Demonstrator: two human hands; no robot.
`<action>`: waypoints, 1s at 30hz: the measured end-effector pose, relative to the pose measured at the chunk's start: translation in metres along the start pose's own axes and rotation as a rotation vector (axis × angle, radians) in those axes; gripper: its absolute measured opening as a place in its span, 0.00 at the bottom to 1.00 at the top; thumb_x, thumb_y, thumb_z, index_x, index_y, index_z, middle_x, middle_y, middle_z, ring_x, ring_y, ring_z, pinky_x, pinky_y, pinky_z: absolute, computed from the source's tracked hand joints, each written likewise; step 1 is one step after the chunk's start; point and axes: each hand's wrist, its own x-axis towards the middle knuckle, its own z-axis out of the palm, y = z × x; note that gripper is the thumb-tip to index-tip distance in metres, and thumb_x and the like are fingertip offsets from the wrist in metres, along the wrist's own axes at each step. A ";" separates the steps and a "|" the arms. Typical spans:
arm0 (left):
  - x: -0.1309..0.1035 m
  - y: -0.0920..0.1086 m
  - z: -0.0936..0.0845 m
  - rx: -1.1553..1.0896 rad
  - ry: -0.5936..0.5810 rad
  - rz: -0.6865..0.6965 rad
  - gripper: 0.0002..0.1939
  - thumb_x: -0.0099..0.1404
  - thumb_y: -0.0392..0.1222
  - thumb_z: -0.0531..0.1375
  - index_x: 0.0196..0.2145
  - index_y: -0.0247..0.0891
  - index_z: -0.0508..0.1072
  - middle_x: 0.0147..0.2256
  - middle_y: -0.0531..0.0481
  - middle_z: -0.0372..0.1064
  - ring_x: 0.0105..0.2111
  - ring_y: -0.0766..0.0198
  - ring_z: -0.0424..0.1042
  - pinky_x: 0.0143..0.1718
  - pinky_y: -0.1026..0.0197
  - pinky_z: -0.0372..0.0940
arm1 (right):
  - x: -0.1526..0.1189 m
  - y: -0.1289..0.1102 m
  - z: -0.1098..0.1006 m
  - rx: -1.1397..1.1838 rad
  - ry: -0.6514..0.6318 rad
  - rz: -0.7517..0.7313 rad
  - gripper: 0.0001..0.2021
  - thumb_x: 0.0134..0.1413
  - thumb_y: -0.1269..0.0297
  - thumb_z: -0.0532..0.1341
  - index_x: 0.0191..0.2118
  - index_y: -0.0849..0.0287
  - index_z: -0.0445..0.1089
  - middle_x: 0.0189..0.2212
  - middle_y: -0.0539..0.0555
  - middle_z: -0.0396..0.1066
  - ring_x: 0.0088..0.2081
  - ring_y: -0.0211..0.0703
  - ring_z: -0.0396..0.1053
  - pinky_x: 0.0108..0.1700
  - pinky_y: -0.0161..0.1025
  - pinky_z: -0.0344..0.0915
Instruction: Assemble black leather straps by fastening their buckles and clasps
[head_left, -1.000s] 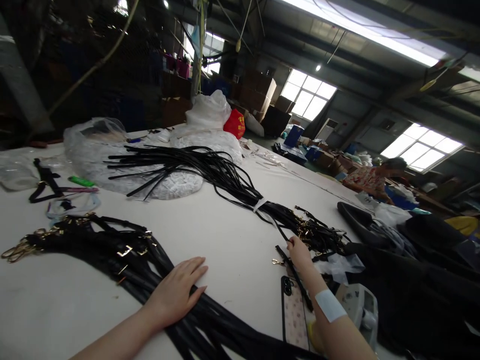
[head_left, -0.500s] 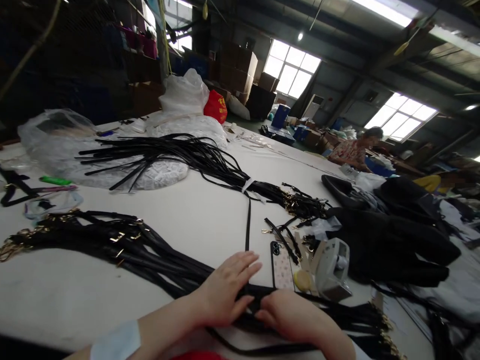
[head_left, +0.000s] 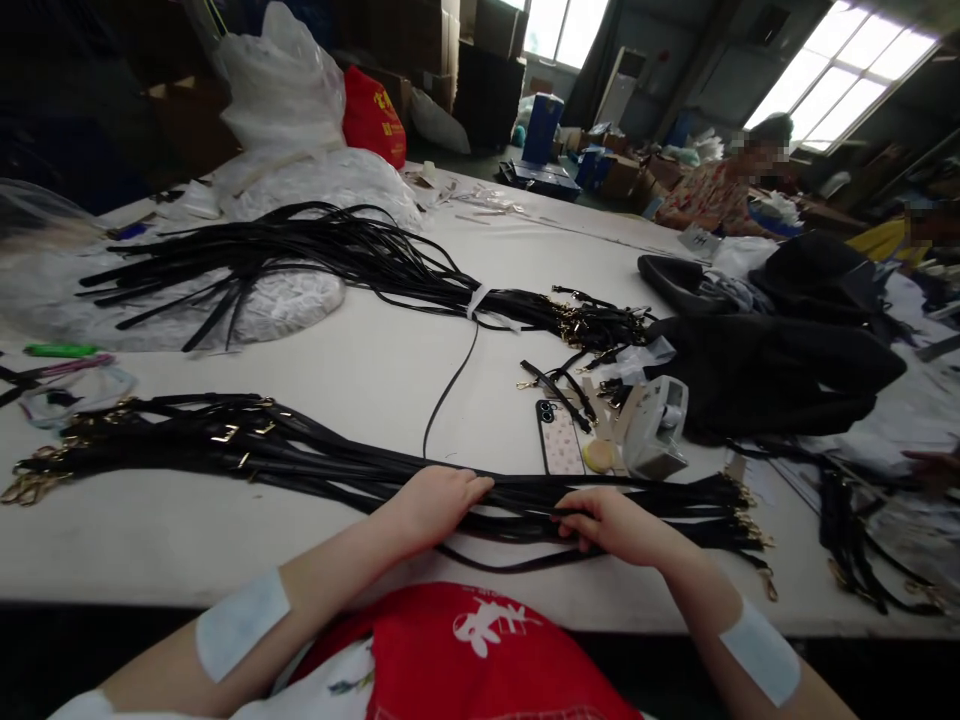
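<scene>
A long bundle of black straps [head_left: 322,448] lies across the table in front of me, with gold buckles and gold clasps at its left end and more gold clasps at its right. My left hand [head_left: 441,508] is closed over the middle of this bundle, its fingertips partly hidden among the straps. To the right, my right hand [head_left: 606,522] has its fingers curled and pinched on straps of the same bundle. One thin black strap [head_left: 448,385] curves from the farther bundle of black straps [head_left: 420,262] to near my left hand. A white tie [head_left: 478,300] binds that farther bundle.
Beyond my right hand lie a phone [head_left: 561,440], a yellow round item [head_left: 599,456] and a white tape dispenser [head_left: 660,428]. Black fabric pieces [head_left: 780,375] are heaped at right. Clear plastic bags [head_left: 292,300] lie at left. A person [head_left: 712,190] sits across the table.
The view has tilted down. My hands have moved apart along the strap bundle. The thin strap, earlier running straight toward my hands, now curves loosely.
</scene>
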 end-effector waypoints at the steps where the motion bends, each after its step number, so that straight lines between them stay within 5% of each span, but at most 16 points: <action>1: -0.001 -0.001 0.000 0.035 0.013 -0.017 0.19 0.66 0.29 0.52 0.53 0.39 0.68 0.38 0.48 0.75 0.35 0.58 0.75 0.34 0.60 0.67 | 0.002 0.001 0.002 0.005 0.026 0.004 0.11 0.58 0.62 0.56 0.40 0.59 0.73 0.34 0.53 0.76 0.25 0.35 0.68 0.27 0.32 0.63; 8: -0.009 -0.011 -0.008 0.201 0.042 -0.159 0.25 0.64 0.25 0.50 0.59 0.33 0.62 0.39 0.44 0.73 0.38 0.57 0.75 0.35 0.59 0.69 | 0.005 -0.002 -0.007 -0.042 0.211 -0.089 0.21 0.62 0.49 0.51 0.37 0.58 0.76 0.30 0.53 0.73 0.32 0.43 0.67 0.37 0.37 0.62; 13: -0.017 -0.042 -0.005 0.266 0.089 -0.263 0.26 0.64 0.25 0.49 0.59 0.33 0.63 0.41 0.43 0.74 0.39 0.56 0.75 0.37 0.58 0.70 | 0.001 0.014 -0.019 -0.055 0.305 -0.030 0.25 0.59 0.42 0.52 0.24 0.59 0.67 0.18 0.46 0.58 0.23 0.36 0.55 0.27 0.34 0.53; 17: -0.043 -0.083 -0.015 0.343 0.146 -0.474 0.25 0.66 0.27 0.47 0.59 0.32 0.63 0.45 0.39 0.73 0.40 0.54 0.75 0.38 0.57 0.69 | -0.015 0.050 -0.048 -0.112 0.397 0.069 0.23 0.56 0.42 0.54 0.23 0.58 0.64 0.19 0.46 0.59 0.24 0.37 0.56 0.27 0.34 0.53; 21: -0.080 -0.114 -0.034 0.465 0.149 -0.630 0.24 0.71 0.33 0.41 0.61 0.27 0.59 0.49 0.36 0.72 0.43 0.52 0.74 0.40 0.57 0.66 | -0.042 0.100 -0.092 -0.308 0.515 0.369 0.23 0.55 0.42 0.54 0.23 0.57 0.67 0.20 0.49 0.66 0.26 0.42 0.63 0.29 0.36 0.57; 30: -0.113 -0.111 -0.037 0.463 0.087 -0.698 0.25 0.71 0.33 0.40 0.62 0.27 0.59 0.44 0.38 0.73 0.40 0.54 0.73 0.40 0.60 0.63 | -0.082 0.197 -0.162 -0.484 0.432 0.730 0.21 0.47 0.47 0.63 0.14 0.55 0.67 0.17 0.57 0.70 0.27 0.54 0.71 0.33 0.46 0.64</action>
